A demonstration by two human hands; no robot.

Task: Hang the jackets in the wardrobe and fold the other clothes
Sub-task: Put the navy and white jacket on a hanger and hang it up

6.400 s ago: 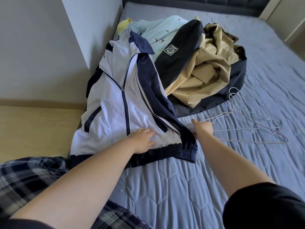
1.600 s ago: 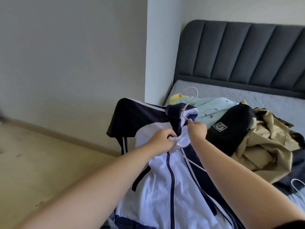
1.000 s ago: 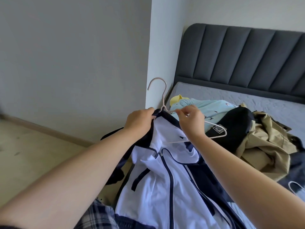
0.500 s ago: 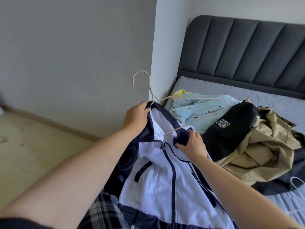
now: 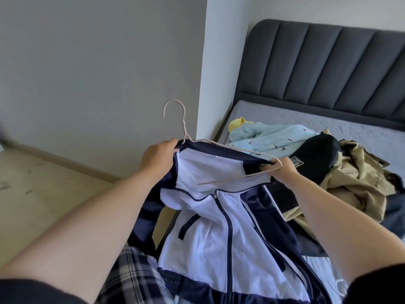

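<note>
A white and navy zip jacket hangs in front of me, lifted off the bed. A thin pale hanger sits inside its collar, hook pointing up. My left hand grips the navy collar at the hanger's neck. My right hand pinches the jacket's right shoulder together with the hanger's far end. Behind lies a pile: a light blue patterned garment, a black garment with a white badge and a tan jacket.
The bed with a blue-grey quilt and dark padded headboard fills the right. A white wall corner stands at the bed's left. Pale wooden floor lies to the left. A yellow item peeks behind the pile.
My right hand moved from the jacket's front out to the hanger's right end and pulled the shoulder over it. The collar is spread wider along the hanger. My left hand stays at the neck.
</note>
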